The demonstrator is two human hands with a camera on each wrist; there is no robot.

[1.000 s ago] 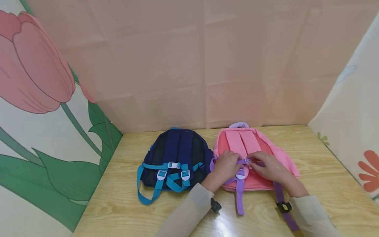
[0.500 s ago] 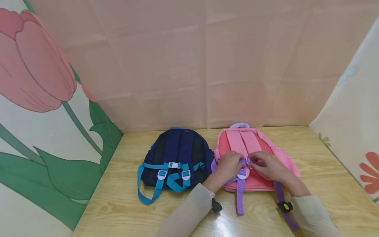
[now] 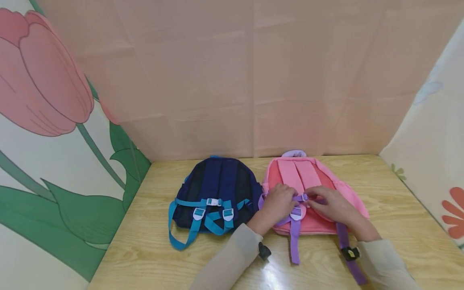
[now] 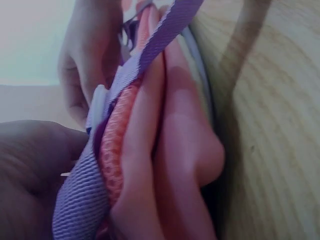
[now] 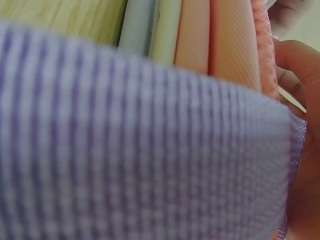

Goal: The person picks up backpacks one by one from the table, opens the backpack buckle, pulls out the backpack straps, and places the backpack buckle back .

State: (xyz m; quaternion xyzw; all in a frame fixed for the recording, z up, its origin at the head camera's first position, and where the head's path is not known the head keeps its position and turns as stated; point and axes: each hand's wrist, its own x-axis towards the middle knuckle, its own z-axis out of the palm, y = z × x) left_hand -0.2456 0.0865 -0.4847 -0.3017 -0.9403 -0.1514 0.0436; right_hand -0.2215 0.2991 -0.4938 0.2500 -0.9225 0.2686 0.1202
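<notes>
A pink backpack [image 3: 328, 225] lies on the table with its back panel and purple straps facing up. Across that panel runs a thin purple chest strap with a small buckle [image 3: 303, 197]. My left hand [image 3: 277, 204] pinches this strap on the buckle's left side. From the right, my right hand [image 3: 330, 202] pinches it at the buckle. Below them a white strap adjuster [image 3: 295, 213] holds a purple webbing strap [image 3: 294, 245] that hangs over the front. In the right wrist view, purple webbing [image 5: 145, 145] covers much of the frame, hiding part of the right hand.
A navy backpack [image 3: 219, 177] with blue straps and a fastened white buckle [image 3: 212, 202] lies against the pink one's left side. Another purple strap [image 3: 354, 270] hangs by the right sleeve. A pink-brown backdrop [image 3: 203, 80] rises behind the wooden table [image 3: 141, 249].
Both hands keep their hold on the purple chest strap with only slight finger movement. The head view has shifted a little; the backpacks stay in place.
</notes>
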